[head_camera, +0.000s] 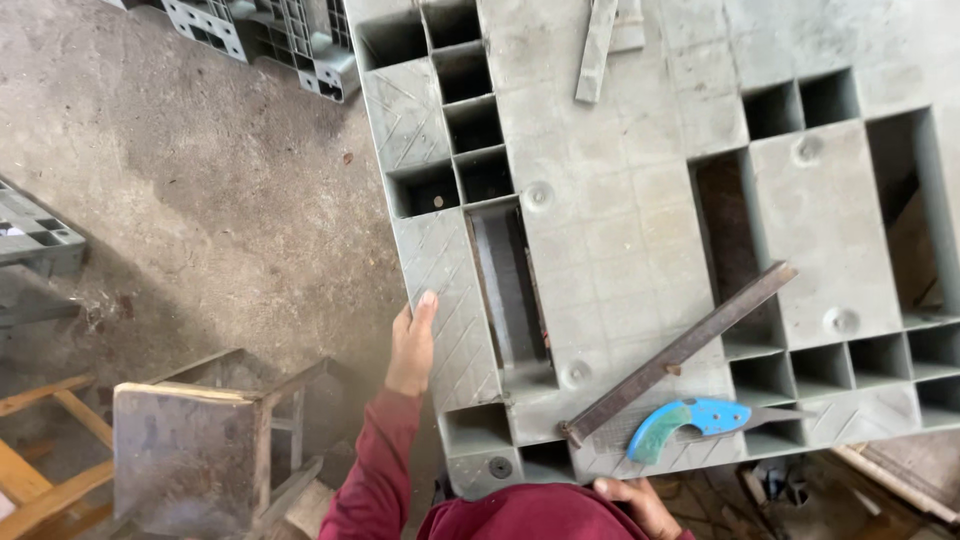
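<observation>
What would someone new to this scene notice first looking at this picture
A big grey plastic pallet fills the right of the view, the left hand resting on its edge and the right hand at its near rim. On it lie a rusty metal bar and a blue-handled saw. A worn wooden stool stands lower left.

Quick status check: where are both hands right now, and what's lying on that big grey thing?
Left hand flat on grey plastic pallet edge. Right hand at near edge, empty. Rusty metal bar and blue-handled saw lie on top.
</observation>
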